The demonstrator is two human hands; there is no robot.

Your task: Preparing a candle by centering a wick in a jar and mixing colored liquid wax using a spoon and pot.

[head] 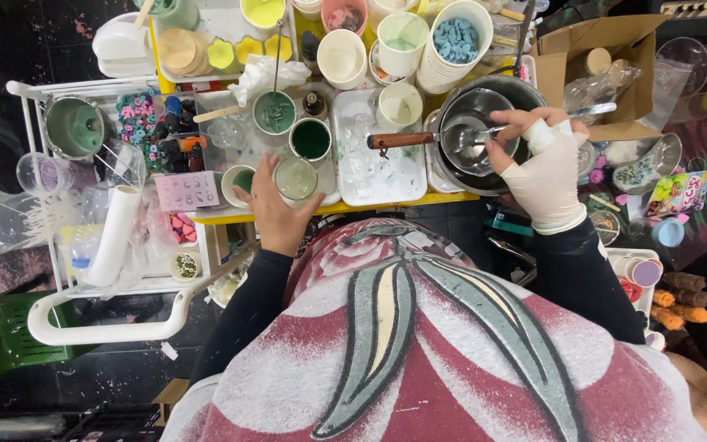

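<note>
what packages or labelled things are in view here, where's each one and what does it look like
Cardboard box: top right behind the metal bowls, brown, flaps open.
Snack-style packet: right edge, right of the gloved right hand, flat, shiny, multicoloured.
Pink number mould: left of the bare left hand, flat pink rectangle with raised shapes.
Clear plastic bag: far left, crumpled, see-through.

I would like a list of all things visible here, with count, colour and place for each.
small cup: one, pale green, table front, held
ladle: one, steel with brown handle, in the pan
pan: one, steel, table right
green cups: two, dark green, table middle
clear tray: one, transparent, table middle
cardboard box: one, brown, upper right
paper roll: one, white, left cart
left hand: bare, on small cup
right hand: white glove, on ladle
</note>
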